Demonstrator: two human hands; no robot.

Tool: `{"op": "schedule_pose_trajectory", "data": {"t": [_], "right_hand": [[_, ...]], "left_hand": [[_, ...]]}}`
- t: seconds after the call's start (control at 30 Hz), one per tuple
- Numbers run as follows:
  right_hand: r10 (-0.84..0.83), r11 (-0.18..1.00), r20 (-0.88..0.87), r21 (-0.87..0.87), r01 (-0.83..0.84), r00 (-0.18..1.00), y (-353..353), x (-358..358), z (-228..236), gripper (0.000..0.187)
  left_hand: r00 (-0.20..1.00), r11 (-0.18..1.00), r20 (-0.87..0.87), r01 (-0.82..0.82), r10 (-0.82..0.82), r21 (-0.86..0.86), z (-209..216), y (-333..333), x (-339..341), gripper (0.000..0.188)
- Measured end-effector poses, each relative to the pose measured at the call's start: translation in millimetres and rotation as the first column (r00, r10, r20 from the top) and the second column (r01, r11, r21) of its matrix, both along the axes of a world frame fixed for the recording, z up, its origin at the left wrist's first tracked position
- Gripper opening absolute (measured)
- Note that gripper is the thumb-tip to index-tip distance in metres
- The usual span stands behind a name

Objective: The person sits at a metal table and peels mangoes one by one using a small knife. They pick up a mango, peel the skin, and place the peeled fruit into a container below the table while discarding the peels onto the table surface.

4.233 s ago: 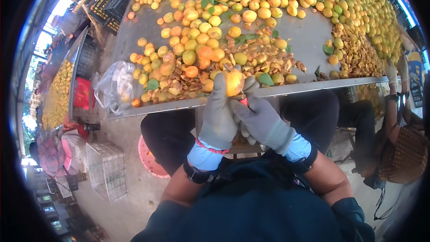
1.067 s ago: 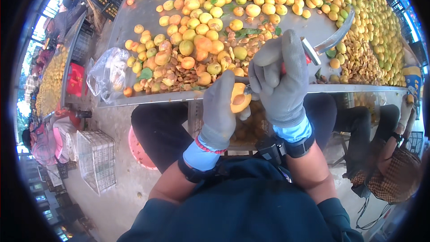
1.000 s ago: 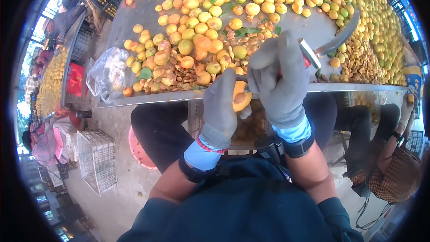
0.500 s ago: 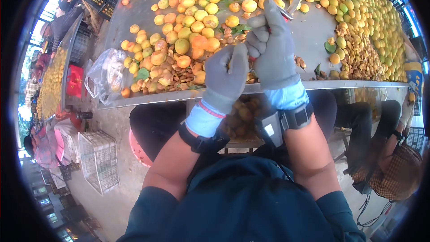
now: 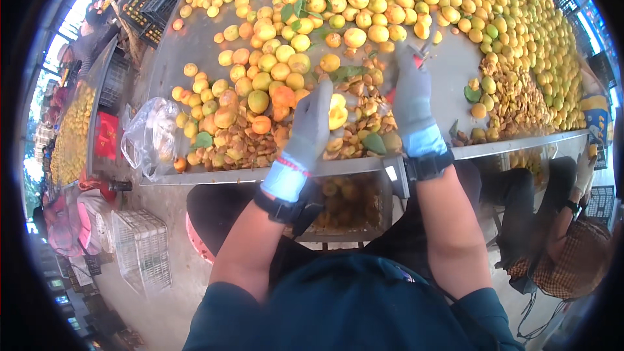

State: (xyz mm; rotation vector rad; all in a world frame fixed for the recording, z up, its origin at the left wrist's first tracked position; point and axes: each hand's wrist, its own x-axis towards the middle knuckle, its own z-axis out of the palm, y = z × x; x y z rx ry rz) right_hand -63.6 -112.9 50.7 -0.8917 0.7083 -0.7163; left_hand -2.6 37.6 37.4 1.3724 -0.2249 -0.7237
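Observation:
My left hand (image 5: 311,120), in a grey glove, is closed on a split apricot (image 5: 337,112) whose yellow inner flesh shows. It is over the front part of the metal table, above a heap of apricot pieces and scraps (image 5: 240,138). To its right, my gloved right hand (image 5: 413,96) grips a curved knife (image 5: 426,49) with a metal blade and some red at the handle. The blade points away from me, toward the whole apricots (image 5: 383,16), and is slightly blurred. The two hands are apart.
A clear plastic bag (image 5: 151,131) hangs at the table's left front corner. Another scrap heap (image 5: 520,94) is on the right. Below the table edge is a crate of fruit (image 5: 344,205). A white crate (image 5: 140,247) stands on the floor; a person (image 5: 565,247) sits at right.
My hands were together over the table; now they have separated. The left moved left with the split apricot showing, and the right lowered with the knife. The view shifted slightly.

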Motion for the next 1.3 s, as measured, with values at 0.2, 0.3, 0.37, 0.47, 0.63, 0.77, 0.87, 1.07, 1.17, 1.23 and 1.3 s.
{"op": "schedule_pose_trajectory", "data": {"t": [0.2, 0.3, 0.37, 0.47, 0.63, 0.77, 0.87, 1.07, 1.17, 1.23, 1.3], "right_hand": [[0.080, 0.994, -0.154, -0.057, -0.090, 0.985, -6, -53, -20, 0.031], [0.096, 0.994, -0.124, -0.041, -0.102, 0.988, -6, -69, -26, 0.031], [0.113, 0.993, -0.080, -0.006, -0.114, 0.990, -8, -72, -30, 0.031], [0.156, 0.986, -0.206, -0.025, -0.165, 0.966, -12, -70, -33, 0.030], [0.254, 0.967, -0.211, 0.051, -0.249, 0.944, -7, -66, -47, 0.030], [0.286, 0.958, -0.134, 0.068, -0.279, 0.949, -5, -66, -46, 0.029], [0.318, 0.948, -0.138, 0.033, -0.317, 0.938, -1, -66, -42, 0.029], [0.520, 0.831, -0.142, -0.143, -0.537, 0.843, 30, -69, -16, 0.043], [0.546, 0.800, -0.186, -0.175, -0.574, 0.817, 60, -79, 0, 0.045], [0.522, 0.832, -0.198, -0.095, -0.547, 0.829, 76, -89, 18, 0.035], [0.516, 0.829, -0.233, -0.105, -0.549, 0.824, 86, -101, 29, 0.035]], "left_hand": [[0.511, 0.865, 0.703, 0.216, -0.496, 0.453, 23, 90, -32, 0.020], [0.405, 0.862, 0.769, 0.118, -0.494, 0.492, 39, 95, -31, 0.027], [0.435, 0.941, 0.848, -0.002, -0.303, 0.338, 42, 81, -12, 0.028], [0.491, 0.958, 0.831, 0.023, -0.260, 0.286, 40, 16, 43, 0.028], [0.103, 0.873, 0.896, -0.203, -0.432, 0.444, -30, -130, 124, 0.045], [0.059, 0.598, 0.641, -0.304, -0.765, 0.742, -34, -157, 123, 0.045], [0.508, 0.693, 0.569, 0.080, -0.647, 0.716, -15, -140, 102, 0.045], [0.927, 0.928, 0.008, 0.374, -0.374, 0.008, 36, -28, 34, 0.056], [0.940, 0.950, -0.203, 0.233, -0.275, -0.206, 43, 5, 3, 0.055], [0.922, 0.904, -0.281, 0.137, -0.266, -0.405, 43, 25, -11, 0.050], [0.908, 0.829, -0.324, 0.043, -0.264, -0.557, 46, 42, -24, 0.047]]}}
